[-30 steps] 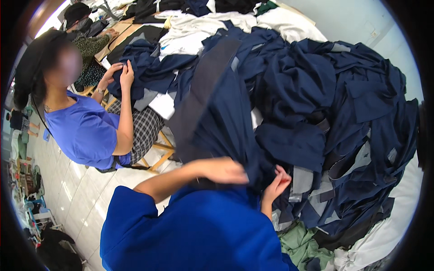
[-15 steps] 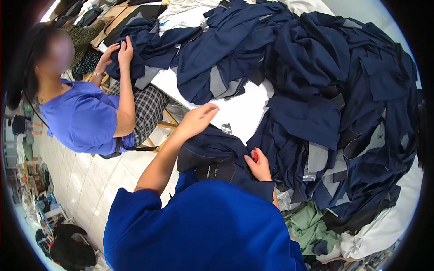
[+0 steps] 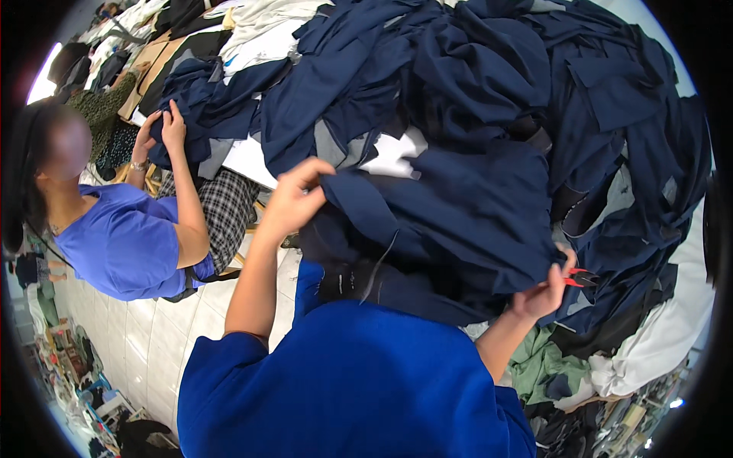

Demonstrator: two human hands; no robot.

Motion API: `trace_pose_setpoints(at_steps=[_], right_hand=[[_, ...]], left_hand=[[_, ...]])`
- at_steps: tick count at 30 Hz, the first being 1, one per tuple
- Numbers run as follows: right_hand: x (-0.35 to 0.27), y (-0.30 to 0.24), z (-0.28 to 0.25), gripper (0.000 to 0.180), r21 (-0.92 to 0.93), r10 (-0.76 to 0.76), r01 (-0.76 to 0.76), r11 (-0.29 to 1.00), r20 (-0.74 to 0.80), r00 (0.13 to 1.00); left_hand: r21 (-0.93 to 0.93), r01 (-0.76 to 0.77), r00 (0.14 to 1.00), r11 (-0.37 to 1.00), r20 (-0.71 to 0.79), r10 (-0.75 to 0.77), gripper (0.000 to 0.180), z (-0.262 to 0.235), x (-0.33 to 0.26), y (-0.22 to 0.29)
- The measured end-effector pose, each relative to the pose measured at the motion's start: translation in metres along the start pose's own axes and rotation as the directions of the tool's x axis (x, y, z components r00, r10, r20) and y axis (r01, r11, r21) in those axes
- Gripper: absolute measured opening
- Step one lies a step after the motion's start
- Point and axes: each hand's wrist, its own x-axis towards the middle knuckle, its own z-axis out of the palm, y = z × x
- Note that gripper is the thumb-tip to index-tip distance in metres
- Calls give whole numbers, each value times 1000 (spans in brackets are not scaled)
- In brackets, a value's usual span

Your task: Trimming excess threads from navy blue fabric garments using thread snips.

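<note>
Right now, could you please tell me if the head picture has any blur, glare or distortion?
Head view: black, rounded corners from the fisheye lens; head view, lower right: a light spot glares; head view, middle: the navy cloth between left hand and right hand looks slightly smeared, while the red snips look clearer.

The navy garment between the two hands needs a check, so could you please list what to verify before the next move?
1. Left hand gripping the navy garment: ok, it pinches an edge.
2. Right hand holding the red-handled snips: ok, tips point rightward.
3. Snips' blades closed: cannot tell, too small to judge.
4. Garment free of loose strands: not ok, a pale strand shows across it.
5. Co-worker's hands apart from this garment: ok, they are on another navy piece.
</note>
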Motion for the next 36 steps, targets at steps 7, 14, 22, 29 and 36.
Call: trace_pose_setpoints(at_steps=[7, 14, 22, 29, 36], right_hand=[[13, -14, -12, 16, -701, 11, -276, 658, -357, 934], [3, 25, -39, 21, -838, -124, -187, 513, -288, 950], [29, 44, 3, 15, -810, -119, -19, 587, -110, 987], [1, 95, 10, 32, -979, 382, -65, 193, 14, 924], [-54, 107, 9, 35, -847, 440, -234, 477, 0, 898]], left_hand=[[557, -268, 814, 786, 567, -124, 29, -20, 29, 32], [471, 124, 952, 874, 191, -239, 28, 6, 36, -7], [189, 164, 975, 968, 121, -189, 26, 57, 47, -52], [132, 56, 951, 990, 294, -93, 49, 145, 66, -64], [9, 236, 949, 972, 214, -232, 76, 178, 65, -59]])
